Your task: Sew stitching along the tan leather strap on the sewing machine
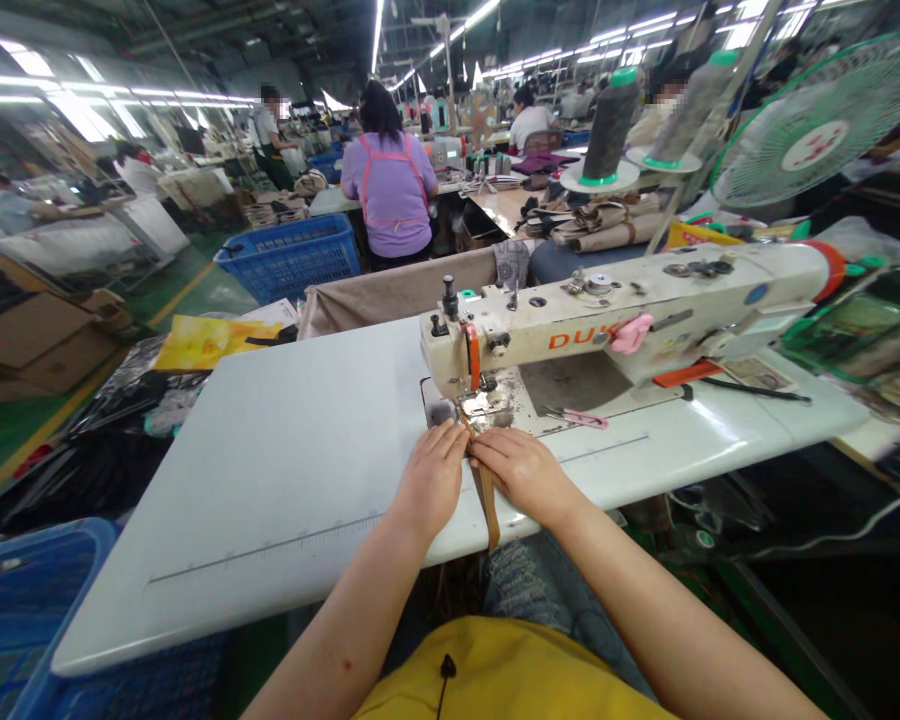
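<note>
A brown fabric strap (pixel 486 505) runs from under the needle area of the sewing machine (pixel 525 340) toward me and hangs over the table's front edge. My left hand (pixel 433 470) lies at the left of the strap, its fingertips pressed down close to the presser foot (pixel 483 404). From the right, my right hand (pixel 521 470) pinches the strap, fingers together just in front of the foot. The strap's far end is partly hidden by my fingers and the machine head. Pink-handled snips (pixel 581 417) rest on the machine bed to the right.
The white table (pixel 285 450) carries a printed ruler along its front. Blue crates stand at lower left (pixel 67 570) and beyond the table (pixel 292 255). Thread cones (pixel 611 130) and a green fan (pixel 817 130) rise behind the machine. A person in a purple shirt (pixel 390 190) sits ahead.
</note>
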`<state>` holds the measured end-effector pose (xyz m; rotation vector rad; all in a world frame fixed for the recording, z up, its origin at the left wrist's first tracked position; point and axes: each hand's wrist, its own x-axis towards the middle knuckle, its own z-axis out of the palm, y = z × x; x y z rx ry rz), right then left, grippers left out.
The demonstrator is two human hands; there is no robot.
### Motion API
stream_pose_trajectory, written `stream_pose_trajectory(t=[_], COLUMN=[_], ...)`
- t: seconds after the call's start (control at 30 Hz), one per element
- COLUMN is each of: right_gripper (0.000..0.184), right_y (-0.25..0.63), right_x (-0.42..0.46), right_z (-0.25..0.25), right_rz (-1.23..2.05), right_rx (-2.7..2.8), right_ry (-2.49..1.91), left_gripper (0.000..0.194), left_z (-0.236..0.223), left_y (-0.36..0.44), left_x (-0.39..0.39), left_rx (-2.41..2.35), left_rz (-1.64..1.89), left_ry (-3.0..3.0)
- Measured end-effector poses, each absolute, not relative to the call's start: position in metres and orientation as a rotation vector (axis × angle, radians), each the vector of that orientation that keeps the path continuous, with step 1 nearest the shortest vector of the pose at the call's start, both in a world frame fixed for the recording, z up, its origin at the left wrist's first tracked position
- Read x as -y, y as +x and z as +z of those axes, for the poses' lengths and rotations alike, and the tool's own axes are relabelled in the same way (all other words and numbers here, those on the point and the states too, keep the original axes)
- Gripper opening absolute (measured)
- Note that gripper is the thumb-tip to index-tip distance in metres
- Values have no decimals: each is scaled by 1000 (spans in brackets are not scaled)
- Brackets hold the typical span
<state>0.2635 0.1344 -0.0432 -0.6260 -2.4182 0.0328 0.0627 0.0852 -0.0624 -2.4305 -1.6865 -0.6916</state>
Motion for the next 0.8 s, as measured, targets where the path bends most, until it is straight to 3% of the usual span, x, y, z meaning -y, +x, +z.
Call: stream_pose_trajectory(t=[0.8], right_gripper=[21], right_y=[266], right_x=[-133], right_z=[-42], right_rz=[46], right_rx=[2444], right_ry=[-619], left_gripper=[51], left_z=[-65], left_y=[62], left_x=[-86], left_rx=[1704], left_rz=[-701], left_ry=[-2428])
